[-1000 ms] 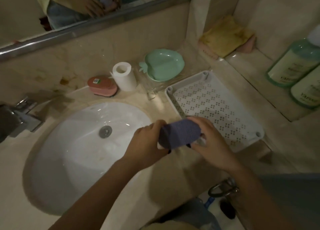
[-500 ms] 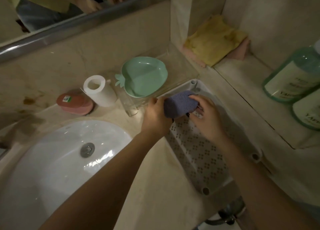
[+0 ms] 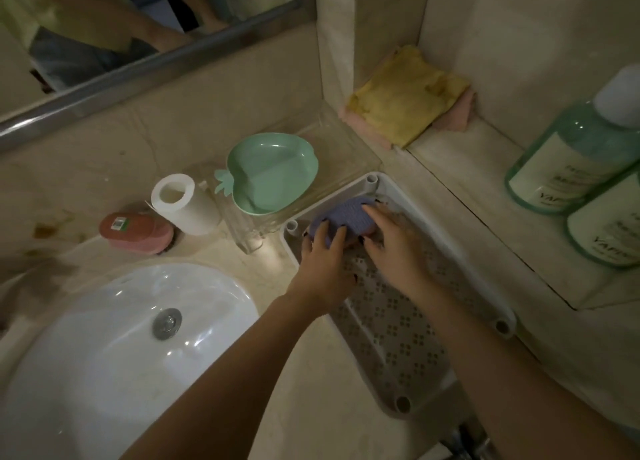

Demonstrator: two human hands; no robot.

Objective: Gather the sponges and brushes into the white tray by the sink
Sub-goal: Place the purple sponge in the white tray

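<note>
Seating purple sponge (image 3: 346, 217) in white tray (image 3: 398, 338) — my left hand (image 3: 322, 265), right hand (image 3: 398, 248) both grip it. Next: release, fetch pink scrubber (image 3: 135, 232) left of hands.

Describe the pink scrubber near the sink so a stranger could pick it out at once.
Start at the white sink basin; behind it, below the mirror, stands a white paper roll. Just left of that roll lies the pink scrubber, low and oval. Unlike the roll and green dish, it is pink with a small green sticker on top.
</note>
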